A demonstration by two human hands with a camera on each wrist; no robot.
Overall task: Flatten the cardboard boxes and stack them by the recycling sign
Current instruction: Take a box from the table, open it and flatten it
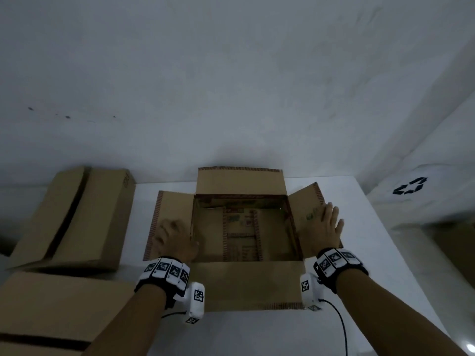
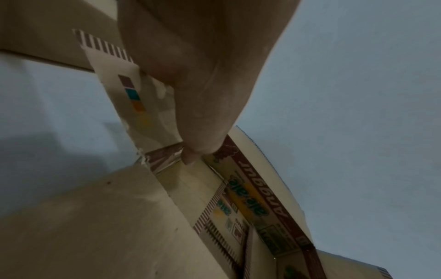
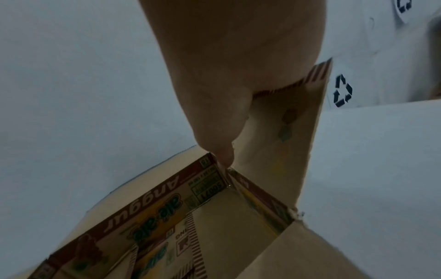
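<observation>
Resting on the white table, the open cardboard box sits against the table's far edge, midway along it, with all four top flaps folded outward. The left hand lies on the left flap; whether its fingers are curled or flat cannot be told from the blurred head view. The right hand presses flat, fingers straight and spread, on the right flap, which is tilted upward. In the wrist views each thumb reaches to a far inner corner of the box.

Bare table surface lies between the right flap and the table's right edge. The recycling sign is on a white surface beyond that edge. Two more cardboard boxes occupy the left side: one at the far left corner, one at the near left corner, cut off by the frame.

Printed panels inside the open box are dim and hard to read from the head view.
</observation>
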